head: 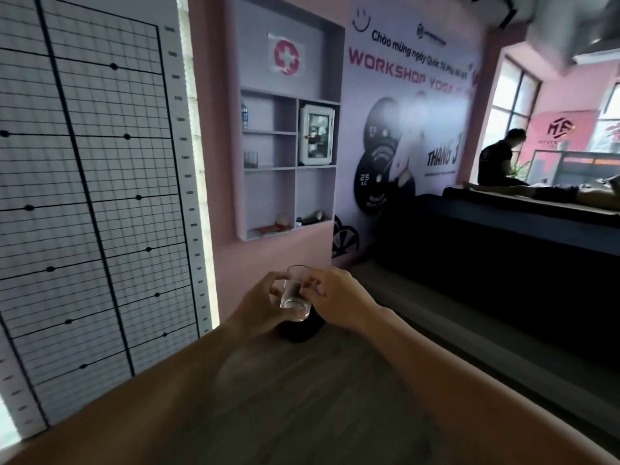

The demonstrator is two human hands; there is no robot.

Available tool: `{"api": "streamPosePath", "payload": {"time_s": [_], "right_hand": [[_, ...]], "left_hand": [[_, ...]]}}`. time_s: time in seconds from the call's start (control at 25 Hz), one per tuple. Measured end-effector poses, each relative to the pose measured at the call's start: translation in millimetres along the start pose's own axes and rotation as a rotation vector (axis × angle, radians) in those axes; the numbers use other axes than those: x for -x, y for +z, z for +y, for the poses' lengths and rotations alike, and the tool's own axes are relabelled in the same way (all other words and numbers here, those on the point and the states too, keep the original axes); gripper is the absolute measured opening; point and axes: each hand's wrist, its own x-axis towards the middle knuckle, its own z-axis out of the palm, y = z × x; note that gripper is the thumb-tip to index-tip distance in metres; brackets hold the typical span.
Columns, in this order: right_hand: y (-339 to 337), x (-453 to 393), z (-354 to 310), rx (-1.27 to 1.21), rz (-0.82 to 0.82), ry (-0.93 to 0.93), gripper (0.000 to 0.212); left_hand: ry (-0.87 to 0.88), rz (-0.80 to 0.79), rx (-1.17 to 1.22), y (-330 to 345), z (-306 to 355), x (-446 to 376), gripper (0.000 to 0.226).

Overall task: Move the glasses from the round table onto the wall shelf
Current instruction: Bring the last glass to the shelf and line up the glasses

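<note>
A small clear glass point(296, 298) is held up in front of me, tilted, between both hands. My left hand point(260, 302) grips its left side. My right hand point(335, 295) pinches its right side with the fingertips. The wall shelf point(288, 167) hangs ahead on the pink wall, a pale unit with several open compartments. Two small glasses point(251, 159) stand in its middle left compartment. The round table is out of view.
A white medical box point(317, 134) fills the shelf's upper right compartment, and small items lie on the bottom shelf point(285, 223). A grid chart point(94, 196) covers the left wall. A dark couch point(486, 236) runs along the right. A person point(500, 159) sits by the window.
</note>
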Motion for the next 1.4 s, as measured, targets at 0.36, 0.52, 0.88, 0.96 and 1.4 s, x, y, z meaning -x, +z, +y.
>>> {"api": "streamPosePath", "payload": {"time_s": [0.36,0.52,0.88,0.96,1.4], "right_hand": [[7.2,-116.8,39.4,0.007,0.08,0.044,0.014],[13.0,-168.4,75.7,-0.001,0.093,0.047,0.013],[3.5,-336.6,203.1,-0.025,0.08,-0.012,0.012],[-3.3,-381.8,232.0,-0.008,0.071,-0.043,0.014],[28.9,-570.0,325.1,-0.081,0.011,-0.167,0.015]], "left_hand": [[0.009,-0.031,0.035,-7.1,-34.7,-136.4,0.073],[0.019,-0.023,0.015,5.6,-49.4,-195.1,0.076],[0.035,0.044,-0.002,50.7,-76.7,-383.3,0.073],[0.028,0.07,-0.009,58.8,-79.1,-430.8,0.071],[-0.02,0.182,-0.039,67.1,-145.1,-606.2,0.064]]}}
